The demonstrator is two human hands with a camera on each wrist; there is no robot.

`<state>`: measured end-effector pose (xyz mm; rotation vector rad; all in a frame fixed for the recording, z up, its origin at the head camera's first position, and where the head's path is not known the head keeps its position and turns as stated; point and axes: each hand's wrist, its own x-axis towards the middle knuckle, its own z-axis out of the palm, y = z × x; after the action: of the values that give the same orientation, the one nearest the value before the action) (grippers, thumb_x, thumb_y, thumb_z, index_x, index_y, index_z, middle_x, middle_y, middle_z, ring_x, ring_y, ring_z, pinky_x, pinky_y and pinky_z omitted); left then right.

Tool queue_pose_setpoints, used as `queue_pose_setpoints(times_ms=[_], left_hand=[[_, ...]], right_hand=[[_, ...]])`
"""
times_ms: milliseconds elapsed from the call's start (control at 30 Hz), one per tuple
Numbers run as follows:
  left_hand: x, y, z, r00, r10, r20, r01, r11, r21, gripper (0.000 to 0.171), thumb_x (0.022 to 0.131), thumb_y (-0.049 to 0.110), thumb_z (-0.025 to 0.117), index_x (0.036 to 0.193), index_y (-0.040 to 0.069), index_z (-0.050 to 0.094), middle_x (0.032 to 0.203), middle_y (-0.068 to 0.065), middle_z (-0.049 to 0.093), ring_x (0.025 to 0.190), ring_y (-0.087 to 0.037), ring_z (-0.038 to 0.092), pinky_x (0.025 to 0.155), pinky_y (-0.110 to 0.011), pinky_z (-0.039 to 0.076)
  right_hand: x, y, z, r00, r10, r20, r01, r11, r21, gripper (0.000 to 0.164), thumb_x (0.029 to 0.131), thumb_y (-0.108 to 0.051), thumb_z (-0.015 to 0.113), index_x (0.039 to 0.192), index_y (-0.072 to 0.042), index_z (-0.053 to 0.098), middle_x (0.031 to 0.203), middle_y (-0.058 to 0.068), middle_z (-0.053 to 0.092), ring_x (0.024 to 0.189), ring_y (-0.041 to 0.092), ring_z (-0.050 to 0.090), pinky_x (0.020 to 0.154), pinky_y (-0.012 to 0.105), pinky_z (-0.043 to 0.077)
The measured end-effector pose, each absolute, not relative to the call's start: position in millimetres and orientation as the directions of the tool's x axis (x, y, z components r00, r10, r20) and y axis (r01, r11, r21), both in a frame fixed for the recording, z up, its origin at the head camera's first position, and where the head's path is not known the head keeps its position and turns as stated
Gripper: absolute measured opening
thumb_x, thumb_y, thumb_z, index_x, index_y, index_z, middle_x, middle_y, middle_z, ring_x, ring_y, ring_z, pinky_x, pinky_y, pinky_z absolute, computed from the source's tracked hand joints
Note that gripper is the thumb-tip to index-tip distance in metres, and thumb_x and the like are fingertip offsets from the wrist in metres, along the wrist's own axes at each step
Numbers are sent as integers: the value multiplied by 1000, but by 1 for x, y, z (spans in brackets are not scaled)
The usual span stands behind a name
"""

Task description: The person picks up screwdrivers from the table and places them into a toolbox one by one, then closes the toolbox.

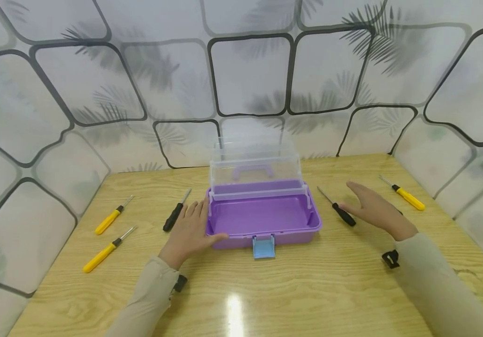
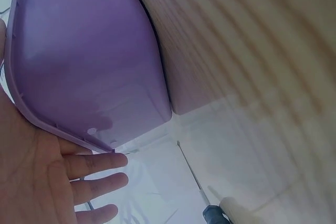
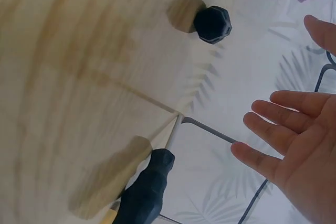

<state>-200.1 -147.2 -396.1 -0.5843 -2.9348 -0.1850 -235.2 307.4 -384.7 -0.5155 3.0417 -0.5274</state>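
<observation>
A purple toolbox [image 1: 262, 216] stands mid-table with its clear lid [image 1: 255, 164] raised at the back and its light-blue latch [image 1: 264, 248] hanging down in front. Its tray is bare inside. My left hand [image 1: 192, 228] rests at the box's left front corner, fingers straight; the left wrist view shows the palm against the rim [image 2: 47, 129]. Left of that hand lies a black-handled screwdriver [image 1: 175, 216]. My right hand [image 1: 376, 208] hovers with fingers extended, nothing in it, near another black-handled screwdriver [image 1: 342, 214]. The right wrist view shows a further dark handle [image 3: 146, 187], mostly hidden by this hand in the head view.
Two yellow-handled screwdrivers [image 1: 108, 222] [image 1: 102, 256] lie on the left of the wooden table [image 1: 309, 295]. A third yellow one [image 1: 410, 199] lies at the far right. A patterned cloth [image 1: 250, 75] screens the back and both sides.
</observation>
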Motion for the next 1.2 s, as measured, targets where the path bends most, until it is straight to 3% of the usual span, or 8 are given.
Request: queue_pose_setpoints(times_ms=[633,967,1200], left_hand=[[-198,-145,-394,-913,368,174,376,926,15,110,77,73,52,145,-9,22,140,-28,43,132,-40,40,112,-54,28],[-198,-145,-397,-914,359,188,368,930,12,108,77,72,52,144,-8,25,140,-28,43,131,-41,40,112,-54,29],[-197,-146,-398,-898,371,238,384,923,11,108,76,73,54,142,-9,30,129,-27,52,122,-39,48,108,-52,34]], right_hand=[[-240,307,-393,-950,-306,68,-309,877,-367,59,93,-31,58,130,13,45,127,37,49,109,49,53,87,59,47],[-242,304,-395,-952,-304,28,-289,868,-403,57,91,-30,61,127,13,49,125,35,52,105,47,57,81,54,52],[-244,305,-397,-953,-301,-32,-264,877,-402,58,90,-30,62,127,13,49,125,33,53,104,45,59,82,53,52]])
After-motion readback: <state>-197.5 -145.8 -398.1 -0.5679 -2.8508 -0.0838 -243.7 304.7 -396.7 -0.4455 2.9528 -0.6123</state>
